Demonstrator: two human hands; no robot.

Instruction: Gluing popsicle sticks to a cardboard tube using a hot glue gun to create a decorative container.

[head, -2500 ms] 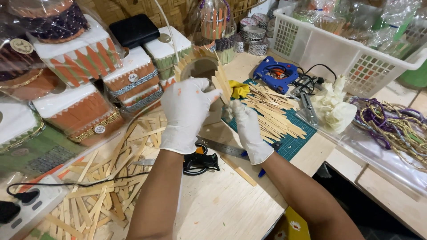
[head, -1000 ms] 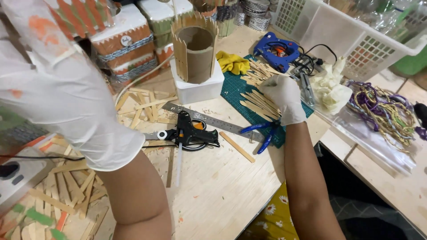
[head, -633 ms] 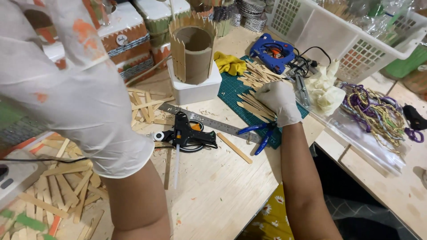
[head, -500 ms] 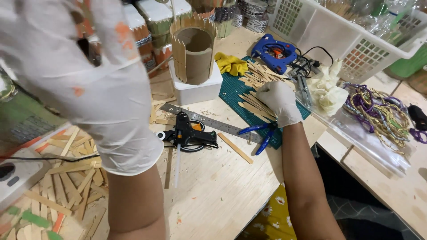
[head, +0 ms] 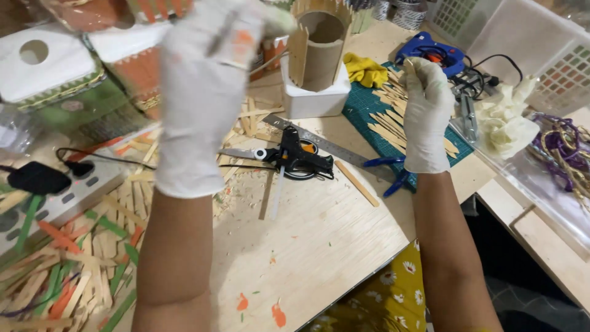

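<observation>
Since half a second ago, our left hand (head: 203, 92) has stayed raised close to the camera in its white glove, smeared with orange paint, but has shifted right and now covers less of the far left. It is blurred; we cannot tell whether its grip is open or closed, or whether it holds anything. Our right hand (head: 427, 114), also gloved, has lifted off the pile of flat wooden sticks (head: 399, 117) on the green cutting mat (head: 369, 114) and now hovers above it, fingers curled with the fingertips pinched together near the top; a thin stick end may show there, but we cannot be sure.

The cardboard tube (head: 319, 43), partly clad in upright sticks, stands on a white block (head: 313, 98) at the far middle of the worktop (head: 319, 246), between our two hands. Just near of it lie a steel ruler (head: 326, 144) and a black glue gun (head: 301, 160), with blue-handled pliers (head: 390, 175) at the mat's near edge.

Loose sticks, some green and orange, crowd the near left. The bare plywood in the near middle is the open room. The worktop's near edge runs diagonally close to our right forearm, and a white basket (head: 553, 55) closes the far right.
</observation>
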